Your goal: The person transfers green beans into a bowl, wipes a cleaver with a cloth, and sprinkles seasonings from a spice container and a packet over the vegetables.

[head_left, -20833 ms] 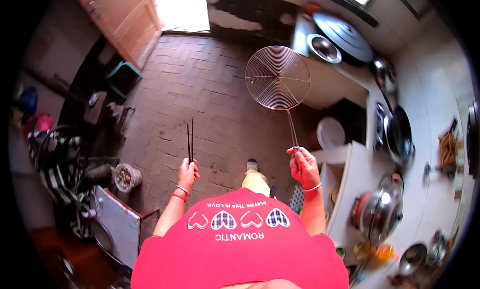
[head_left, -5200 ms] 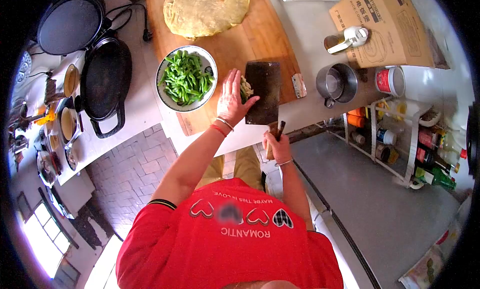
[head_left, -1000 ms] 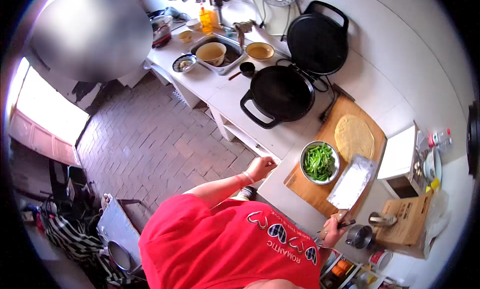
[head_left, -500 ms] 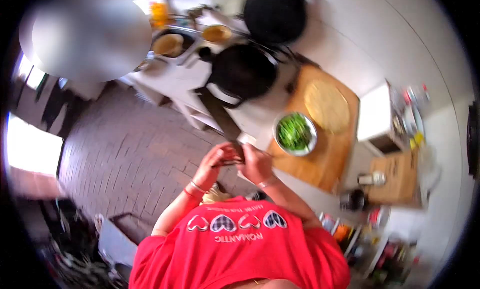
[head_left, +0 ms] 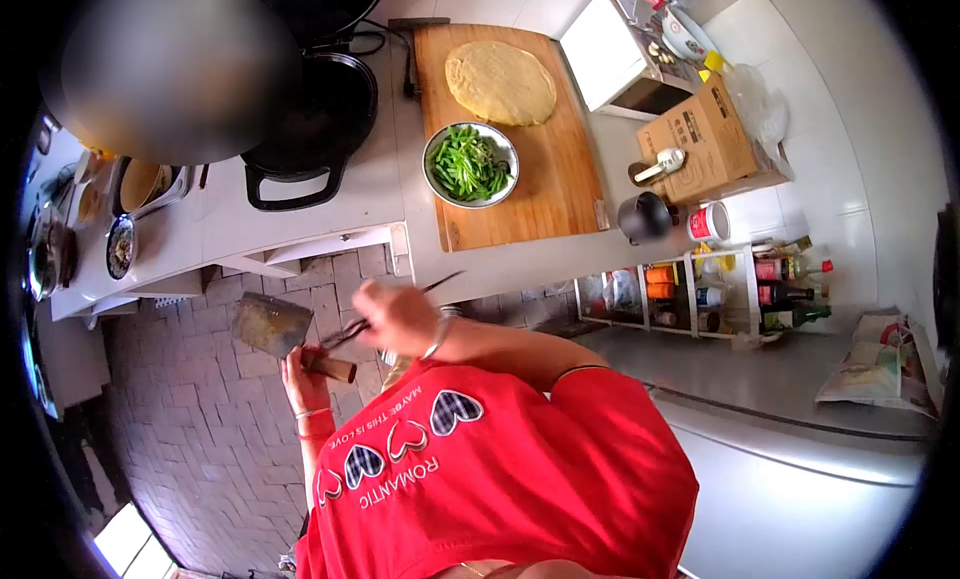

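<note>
My left hand (head_left: 302,381) is closed around a cleaver near where its wooden handle (head_left: 336,368) meets the broad dark blade (head_left: 270,324). The blade points up and left, above the brick floor. Close beside it, my right hand (head_left: 396,319) is closed, a little blurred, on what look like dark chopsticks (head_left: 443,281), thin ends showing on both sides of the fist. Beyond the hands, a bowl of cut green vegetables (head_left: 470,164) rests on a wooden board (head_left: 550,179). A round, flat sheet of dough (head_left: 500,82) lies on the same board.
A black electric pan (head_left: 318,119) with its lid raised stands left of the board. At right are a cardboard box (head_left: 700,144), a dark pot (head_left: 643,217) and a rack of bottles (head_left: 750,289). Small bowls (head_left: 121,247) sit on the far-left counter. A pale blurred oval covers the upper left.
My hands have separated: the left now holds the cleaver lower and to the left, the right grips the chopsticks. The view has turned, shifting the board and pan leftward and upward.
</note>
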Demonstrator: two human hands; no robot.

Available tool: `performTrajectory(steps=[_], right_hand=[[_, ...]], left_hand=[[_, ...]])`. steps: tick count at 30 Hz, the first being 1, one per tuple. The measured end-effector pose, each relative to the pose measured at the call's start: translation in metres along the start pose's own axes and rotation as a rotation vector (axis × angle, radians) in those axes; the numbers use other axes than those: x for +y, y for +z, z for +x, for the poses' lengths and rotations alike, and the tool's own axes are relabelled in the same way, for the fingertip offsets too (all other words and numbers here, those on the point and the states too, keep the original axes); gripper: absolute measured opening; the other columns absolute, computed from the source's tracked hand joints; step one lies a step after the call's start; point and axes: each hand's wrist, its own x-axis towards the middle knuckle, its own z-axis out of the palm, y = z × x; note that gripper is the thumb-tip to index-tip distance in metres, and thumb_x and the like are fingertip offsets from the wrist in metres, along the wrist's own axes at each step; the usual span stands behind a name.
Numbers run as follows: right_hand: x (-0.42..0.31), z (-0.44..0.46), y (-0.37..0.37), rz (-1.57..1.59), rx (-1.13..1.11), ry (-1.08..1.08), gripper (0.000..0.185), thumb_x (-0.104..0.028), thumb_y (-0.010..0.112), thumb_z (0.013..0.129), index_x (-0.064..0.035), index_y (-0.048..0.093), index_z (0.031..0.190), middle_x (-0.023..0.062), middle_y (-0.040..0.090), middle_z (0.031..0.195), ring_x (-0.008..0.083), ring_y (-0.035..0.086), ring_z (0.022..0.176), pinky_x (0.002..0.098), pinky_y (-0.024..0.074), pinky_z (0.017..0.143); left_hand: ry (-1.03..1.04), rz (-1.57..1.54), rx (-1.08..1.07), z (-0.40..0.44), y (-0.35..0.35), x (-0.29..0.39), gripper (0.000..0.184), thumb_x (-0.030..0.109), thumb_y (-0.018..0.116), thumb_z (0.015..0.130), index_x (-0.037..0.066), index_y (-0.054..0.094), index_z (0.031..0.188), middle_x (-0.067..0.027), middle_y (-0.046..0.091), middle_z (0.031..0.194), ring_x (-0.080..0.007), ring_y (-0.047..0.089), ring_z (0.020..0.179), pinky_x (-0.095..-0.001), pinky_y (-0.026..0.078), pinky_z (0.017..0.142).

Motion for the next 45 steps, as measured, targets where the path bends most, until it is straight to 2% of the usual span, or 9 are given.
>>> performTrajectory(steps=[4,8,11,13,17,25,31,39,45], right_hand=[[0.116,-0.044,-0.079,-0.198,0.278,0.699,0.018,-0.024,0.061,0.077,-0.0072,0.059,0.084,0.0163,0.06,0.067,0.0375,0.06,0.062,0.0471,0.0468,0.055],[0.278,-0.108,-0.136,-0.375,0.36,1.098,0.024,-0.023,0.053,0.081,-0.003,0.059,0.092,0.0236,0.063,0.089,0.0416,0.06,0.085,0.0497,0.0463,0.072],[0.333,-0.105,-0.146,-0.38,0.273,1.248,0.025,-0.017,0.054,0.08,-0.0023,0.058,0.099,0.0227,0.062,0.098,0.0403,0.057,0.096,0.0464,0.0452,0.082],[0.407,-0.129,-0.13,-0.576,0.212,1.069,0.021,-0.011,0.048,0.081,0.0012,0.056,0.096,0.0246,0.059,0.1,0.0425,0.055,0.098,0.0482,0.0444,0.083],[0.364,-0.081,-0.131,-0.653,0.105,1.216,0.031,-0.01,0.046,0.084,-0.002,0.05,0.114,0.0169,0.042,0.13,0.0355,0.041,0.12,0.0467,0.0391,0.096],[0.369,-0.066,-0.129,-0.886,-0.026,1.283,0.028,-0.013,0.047,0.085,-0.0043,0.055,0.11,0.014,0.048,0.124,0.0346,0.043,0.118,0.046,0.0394,0.098],[0.31,0.018,-0.093,-0.663,0.629,0.53,0.038,0.003,0.051,0.078,0.003,0.05,0.116,0.0217,0.044,0.126,0.0377,0.041,0.118,0.0443,0.0356,0.1],[0.058,0.262,0.049,-0.392,0.218,-0.1,0.033,0.005,0.052,0.076,-0.0024,0.057,0.107,0.0154,0.053,0.118,0.0332,0.05,0.111,0.0418,0.0393,0.095],[-0.003,0.409,0.145,-0.085,0.016,-0.304,0.024,-0.001,0.052,0.081,-0.0003,0.057,0.105,0.0155,0.056,0.112,0.0324,0.053,0.106,0.0383,0.0436,0.092]], left_hand=[[0.027,0.019,0.245,-0.002,-0.034,0.016,0.011,0.013,0.058,0.087,0.004,0.053,0.084,-0.0083,0.056,0.069,-0.0205,0.055,0.061,-0.0357,0.049,0.059],[0.073,0.105,0.449,-0.014,-0.045,0.032,0.013,0.01,0.061,0.082,0.009,0.048,0.079,-0.0014,0.048,0.063,-0.0123,0.047,0.05,-0.0269,0.042,0.046],[0.076,0.099,0.489,-0.032,-0.051,0.042,0.014,0.009,0.061,0.081,0.009,0.047,0.077,-0.0005,0.047,0.062,-0.0116,0.046,0.049,-0.0256,0.039,0.044],[0.063,0.082,0.518,-0.047,-0.04,0.046,0.015,0.009,0.061,0.081,0.01,0.047,0.076,0.0,0.046,0.061,-0.0114,0.045,0.049,-0.0252,0.037,0.044],[0.083,-0.036,0.563,-0.067,-0.032,0.056,0.016,0.008,0.06,0.082,0.011,0.046,0.075,0.0001,0.046,0.06,-0.0115,0.044,0.048,-0.0255,0.037,0.043],[0.131,-0.082,0.572,-0.068,-0.078,0.088,0.015,0.009,0.059,0.082,0.008,0.047,0.074,-0.0016,0.046,0.059,-0.0133,0.046,0.045,-0.028,0.04,0.042],[0.168,-0.131,0.622,-0.041,-0.145,0.149,0.02,0.005,0.061,0.079,0.009,0.041,0.08,-0.0033,0.047,0.06,-0.0148,0.048,0.044,-0.0301,0.041,0.041],[0.168,-0.092,0.55,-0.021,-0.214,0.226,0.016,0.007,0.059,0.08,0.008,0.043,0.08,-0.002,0.046,0.06,-0.0133,0.046,0.045,-0.0284,0.04,0.041],[0.129,-0.105,0.65,0.002,-0.243,0.249,0.012,0.008,0.056,0.082,0.007,0.045,0.086,-0.0026,0.046,0.06,-0.0147,0.047,0.045,-0.0293,0.041,0.04]])
